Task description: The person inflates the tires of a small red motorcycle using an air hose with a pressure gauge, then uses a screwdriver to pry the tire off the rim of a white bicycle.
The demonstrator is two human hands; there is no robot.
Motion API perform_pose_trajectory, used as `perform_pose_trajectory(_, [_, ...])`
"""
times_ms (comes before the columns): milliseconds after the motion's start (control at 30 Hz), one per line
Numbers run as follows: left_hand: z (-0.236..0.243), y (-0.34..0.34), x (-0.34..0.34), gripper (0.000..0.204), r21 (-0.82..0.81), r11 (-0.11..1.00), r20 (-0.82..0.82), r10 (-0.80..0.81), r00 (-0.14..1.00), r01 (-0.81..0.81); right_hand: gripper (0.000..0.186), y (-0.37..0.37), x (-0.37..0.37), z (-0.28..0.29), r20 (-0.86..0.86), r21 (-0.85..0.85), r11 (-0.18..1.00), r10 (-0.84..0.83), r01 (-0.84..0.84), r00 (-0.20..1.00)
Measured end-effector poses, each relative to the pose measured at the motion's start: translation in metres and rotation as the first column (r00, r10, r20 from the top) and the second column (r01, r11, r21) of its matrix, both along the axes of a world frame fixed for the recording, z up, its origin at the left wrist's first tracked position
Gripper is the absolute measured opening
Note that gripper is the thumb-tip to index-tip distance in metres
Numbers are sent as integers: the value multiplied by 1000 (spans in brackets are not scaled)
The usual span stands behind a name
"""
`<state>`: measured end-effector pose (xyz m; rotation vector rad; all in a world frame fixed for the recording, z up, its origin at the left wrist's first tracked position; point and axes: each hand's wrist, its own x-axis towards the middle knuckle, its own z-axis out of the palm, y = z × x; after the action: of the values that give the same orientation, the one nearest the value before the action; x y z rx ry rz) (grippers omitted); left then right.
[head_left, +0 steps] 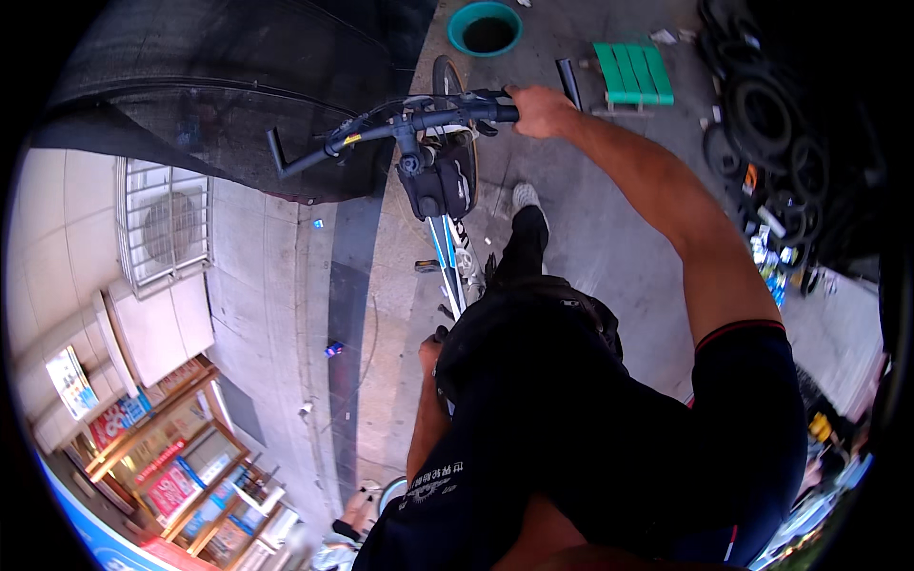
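My right hand (540, 111) grips the right end of a bicycle's black handlebar (443, 117), which has bar ends. A black bag (446, 186) hangs on the white-and-blue frame (447, 262) behind the stem. Lower left, beside my dark-clothed body, my left hand (430, 357) is closed round a dark part near the bicycle's rear; my body hides what it is. The front wheel (444, 76) shows beyond the bar. My foot in a light shoe (526, 200) stands on the ground right of the frame.
A teal basin (485, 29) and green slatted seat (633, 73) are ahead. Tyres (766, 124) are piled right. A large black surface (219, 95) lies front left. A caged outdoor unit (169, 228) and shopfront (190, 476) are left. Another person (352, 523) shows at the lower left.
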<state>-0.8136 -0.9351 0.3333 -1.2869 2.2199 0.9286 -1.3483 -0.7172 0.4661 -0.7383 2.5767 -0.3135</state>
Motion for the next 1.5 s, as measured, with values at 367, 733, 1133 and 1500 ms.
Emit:
perform_pose_trajectory(367, [3, 131, -119, 59, 33, 985, -28, 168, 985, -167, 93, 102, -84, -82, 174, -189, 974, -90, 123, 981])
perform_pose_trajectory(733, [138, 212, -228, 51, -107, 846, -24, 523, 852, -522, 81, 56, -65, -102, 295, -572, 796, -27, 200, 955])
perform_pose_trajectory(1133, [13, 257, -163, 60, 72, 752, 54, 653, 755, -655, 83, -32, -178, -131, 72, -141, 888, 450, -438, 890])
perform_pose_trajectory(1500, [-82, 249, -256, 61, 164, 749, 64, 641, 765, -642, 86, -35, -251, -187, -168, 501, 812, 430, -299, 887])
